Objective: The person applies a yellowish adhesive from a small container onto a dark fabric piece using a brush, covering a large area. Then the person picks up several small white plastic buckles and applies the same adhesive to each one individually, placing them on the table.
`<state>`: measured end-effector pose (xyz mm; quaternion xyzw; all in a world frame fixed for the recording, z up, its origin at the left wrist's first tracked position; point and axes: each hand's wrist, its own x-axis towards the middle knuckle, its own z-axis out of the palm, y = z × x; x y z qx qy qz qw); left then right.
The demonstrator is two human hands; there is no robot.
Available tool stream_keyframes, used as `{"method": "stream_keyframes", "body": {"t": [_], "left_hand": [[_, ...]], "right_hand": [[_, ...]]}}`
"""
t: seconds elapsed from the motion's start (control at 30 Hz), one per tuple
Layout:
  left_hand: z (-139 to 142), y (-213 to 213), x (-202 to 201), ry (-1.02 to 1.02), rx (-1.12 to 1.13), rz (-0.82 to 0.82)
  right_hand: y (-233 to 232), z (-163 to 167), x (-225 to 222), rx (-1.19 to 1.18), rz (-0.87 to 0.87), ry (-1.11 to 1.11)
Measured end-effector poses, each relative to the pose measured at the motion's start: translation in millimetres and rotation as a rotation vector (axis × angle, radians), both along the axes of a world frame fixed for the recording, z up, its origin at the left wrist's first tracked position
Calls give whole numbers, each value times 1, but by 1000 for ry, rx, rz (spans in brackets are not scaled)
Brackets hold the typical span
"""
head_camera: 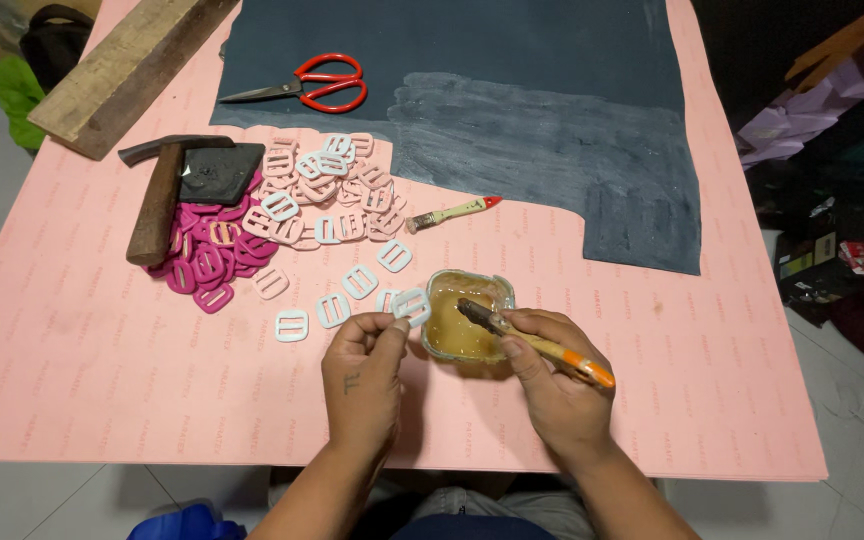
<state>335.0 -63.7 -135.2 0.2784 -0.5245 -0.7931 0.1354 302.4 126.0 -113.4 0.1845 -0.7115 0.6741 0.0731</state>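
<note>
My left hand point(364, 370) pinches a small white plastic buckle point(411, 303) at the left rim of a small clear container of brownish glue point(464, 318). My right hand point(552, 375) grips a brush with a yellow and orange handle point(537, 345); its dark bristles rest in the glue. A few more white buckles point(332, 310) lie in a loose row just left of the container on the pink table cover point(102, 370).
A heap of pale pink, white and magenta buckles point(282, 215) lies behind, with a hammer point(162, 190) on it. Red-handled scissors point(312, 85) rest on a dark sheet point(552, 120). A second small brush point(452, 212) and a wooden plank point(122, 70) are also there.
</note>
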Motion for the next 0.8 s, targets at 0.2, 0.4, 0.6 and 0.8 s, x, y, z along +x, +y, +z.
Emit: {"method": "stream_keyframes", "body": {"t": [0.2,0.4,0.6,0.8], "left_hand": [[-17,-23,0,-45,-475,-45],[-20,-23,11,10,-1110,-94],[-5,-32,17,10,-1084,-97],[-7,-47,18,-3,-1171,-120]], "right_hand": [[4,-7,-4,-166,-36,-269],[11,-22,-13,-120,-143,-207],[21,-36,-36,-488,-95,-460],[24,-52,-46,-651,-118,-679]]}}
